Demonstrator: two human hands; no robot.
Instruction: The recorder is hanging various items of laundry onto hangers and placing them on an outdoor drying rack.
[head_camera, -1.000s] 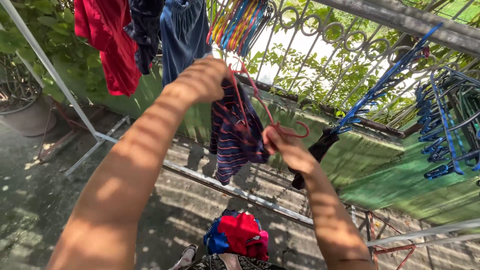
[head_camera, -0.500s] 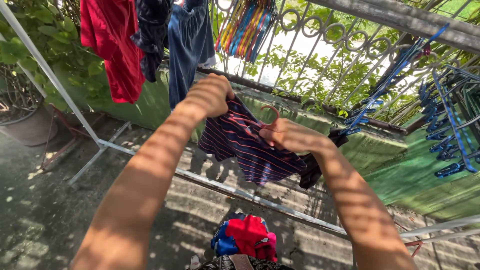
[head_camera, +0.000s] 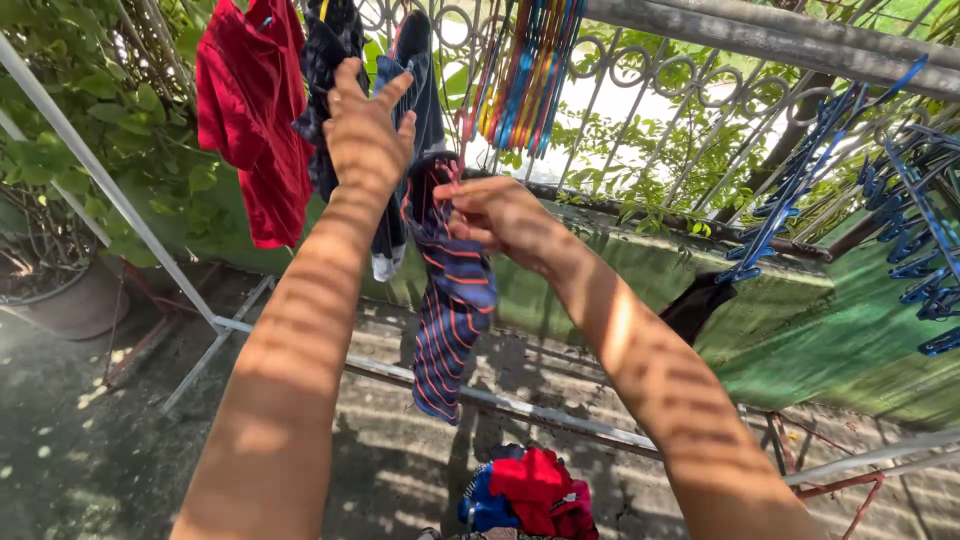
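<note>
The right hand (head_camera: 500, 215) pinches the top of the striped garment (head_camera: 447, 290) so it hangs free, while the left hand (head_camera: 365, 130), fingers spread and empty, reaches among the hung clothes (head_camera: 250, 130) just above.

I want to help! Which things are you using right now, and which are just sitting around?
In use: striped garment, right hand, left hand.

Just there: red shirt, bundle of hangers, blue peg rack, clothes pile, flowerpot.
</note>
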